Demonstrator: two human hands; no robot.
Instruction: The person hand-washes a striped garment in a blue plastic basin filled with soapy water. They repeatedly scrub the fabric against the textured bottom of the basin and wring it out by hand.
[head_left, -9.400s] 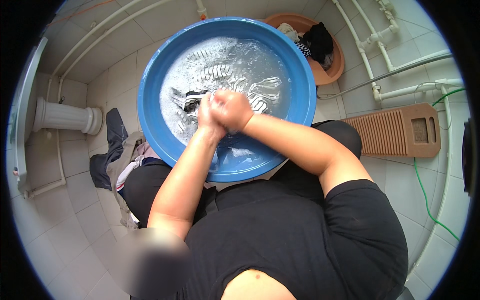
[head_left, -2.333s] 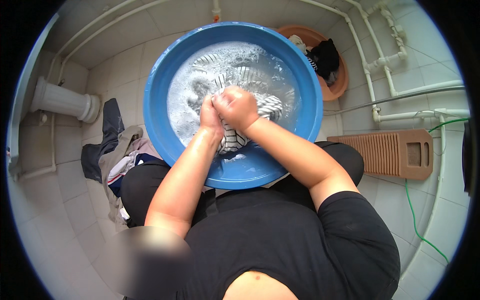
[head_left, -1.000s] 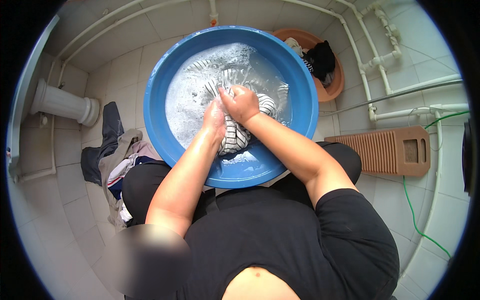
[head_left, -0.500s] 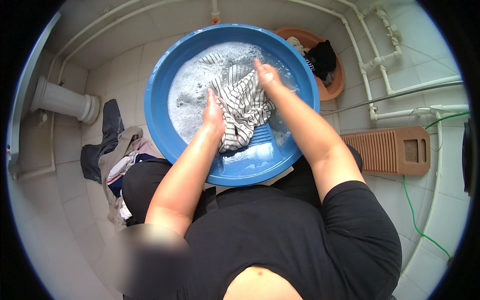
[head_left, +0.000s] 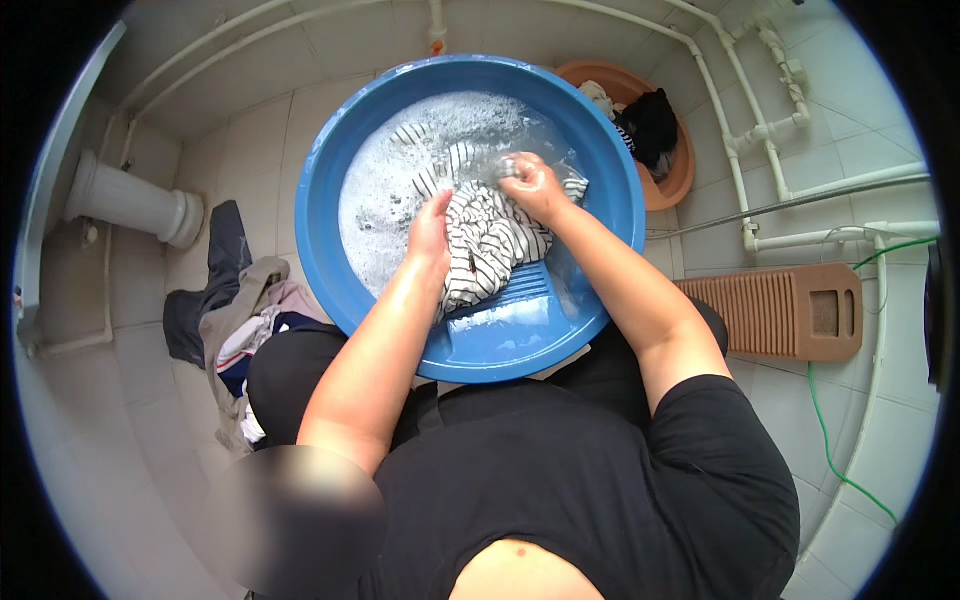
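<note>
A white garment with dark stripes (head_left: 485, 240) lies bunched and wet in a round blue basin (head_left: 318, 240) of foamy water. Its lower part rests against the ribbed washboard section (head_left: 525, 285) built into the basin's near side. My left hand (head_left: 430, 235) grips the garment's left edge; its fingers are partly hidden against the cloth. My right hand (head_left: 535, 188) is closed at the far right of the bundle, fingers curled at the cloth and splashed with water. More striped cloth shows through the suds beyond.
An orange-brown basin (head_left: 685, 185) with dark and white clothes stands behind on the right. A brown washboard (head_left: 770, 310) lies at right, near a green hose (head_left: 825, 430). Clothes (head_left: 240, 310) are heaped on the left floor, near a white pedestal (head_left: 130, 200). White pipes (head_left: 740, 190) line the walls.
My right hand was open with fingers raised; now it has curled closed and come lower onto the cloth. The garment has spread out to the right and flattened. My left hand stays beside it.
</note>
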